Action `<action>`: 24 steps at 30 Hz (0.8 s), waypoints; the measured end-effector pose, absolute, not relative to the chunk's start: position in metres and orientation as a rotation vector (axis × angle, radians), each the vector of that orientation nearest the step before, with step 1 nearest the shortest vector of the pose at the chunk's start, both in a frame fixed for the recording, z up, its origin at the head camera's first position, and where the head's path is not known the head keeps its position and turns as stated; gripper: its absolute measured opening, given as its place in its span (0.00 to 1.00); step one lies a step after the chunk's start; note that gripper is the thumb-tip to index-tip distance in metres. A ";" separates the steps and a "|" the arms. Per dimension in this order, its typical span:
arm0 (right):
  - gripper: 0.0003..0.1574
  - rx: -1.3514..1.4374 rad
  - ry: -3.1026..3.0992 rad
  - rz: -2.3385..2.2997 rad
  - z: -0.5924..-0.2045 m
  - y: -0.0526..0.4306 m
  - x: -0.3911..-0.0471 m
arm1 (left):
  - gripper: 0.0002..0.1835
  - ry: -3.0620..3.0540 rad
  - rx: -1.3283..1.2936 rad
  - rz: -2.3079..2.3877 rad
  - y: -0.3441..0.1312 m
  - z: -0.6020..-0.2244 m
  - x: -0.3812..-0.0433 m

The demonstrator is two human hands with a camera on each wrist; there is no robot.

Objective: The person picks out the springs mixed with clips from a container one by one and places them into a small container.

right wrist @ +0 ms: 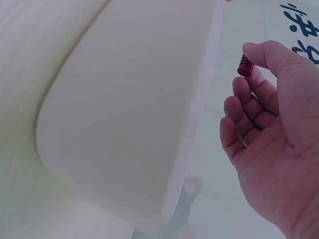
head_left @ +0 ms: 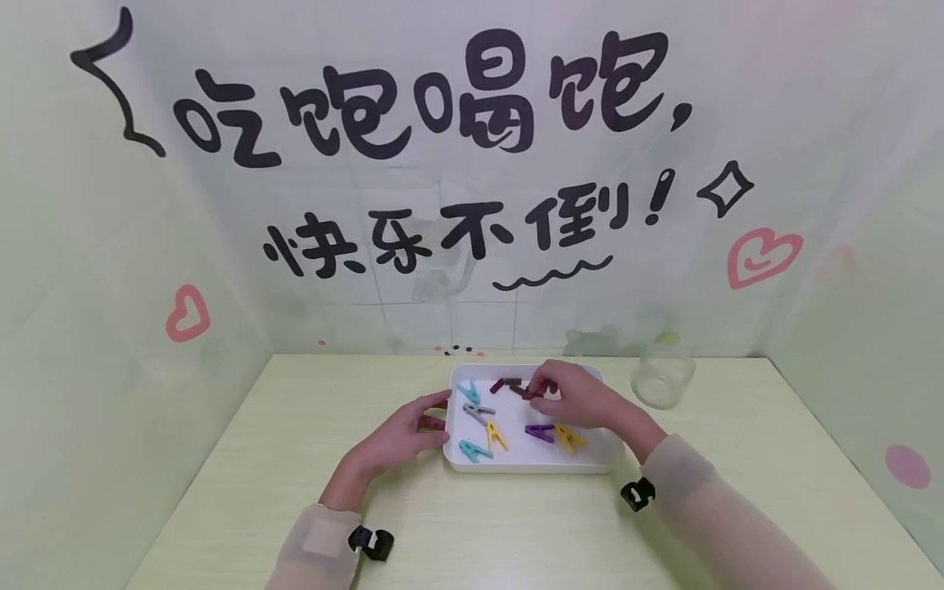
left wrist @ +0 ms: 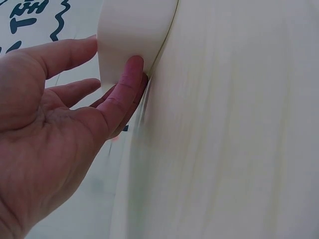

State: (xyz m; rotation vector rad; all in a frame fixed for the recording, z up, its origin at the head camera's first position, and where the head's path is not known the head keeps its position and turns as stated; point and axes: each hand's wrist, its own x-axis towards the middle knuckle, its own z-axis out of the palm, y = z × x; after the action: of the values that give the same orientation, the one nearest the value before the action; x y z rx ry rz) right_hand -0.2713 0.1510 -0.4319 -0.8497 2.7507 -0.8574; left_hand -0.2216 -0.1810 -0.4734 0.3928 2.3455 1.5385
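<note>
A white rectangular tray [head_left: 531, 469] stands on the table, holding teal, grey, yellow and purple clothespins [head_left: 541, 433]. Short dark red and brown pieces [head_left: 497, 384] lie near its far edge. From above the tray's right half, my right hand [head_left: 583, 397] reaches over these pieces. Its thumb and index finger pinch a small dark red ribbed cylinder [right wrist: 245, 65], seen end-on in the right wrist view; the other fingers are curled loosely. At the tray's left end, my left hand [head_left: 398, 434] rests its spread, relaxed fingers against the outer wall [left wrist: 134, 30].
A clear glass jar [head_left: 663, 377] stands right of the tray, near the back of the pale wooden table [head_left: 501, 533]. White sheets printed with black characters and pink hearts hang behind [head_left: 472, 328] and along both sides. Black clips are strapped at both wrists.
</note>
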 end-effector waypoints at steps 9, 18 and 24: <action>0.06 -0.835 2.787 -0.969 -0.417 0.179 -0.271 | 0.38 2.331 0.403 1.553 -0.182 -0.473 -0.222; 0.05 -0.827 2.879 -1.019 -0.411 0.216 -0.275 | 0.38 2.335 0.397 1.546 -0.179 -0.471 -0.221; 0.07 -0.756 2.917 -1.022 -0.405 0.240 -0.276 | 0.38 2.352 0.387 1.535 -0.179 -0.470 -0.220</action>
State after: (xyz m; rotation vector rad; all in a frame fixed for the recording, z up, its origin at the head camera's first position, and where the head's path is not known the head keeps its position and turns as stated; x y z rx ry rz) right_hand -0.2758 0.2399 -0.4047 -0.7557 2.9171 -1.0219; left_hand -0.2199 -0.1790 -0.4700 0.3872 2.3520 1.5353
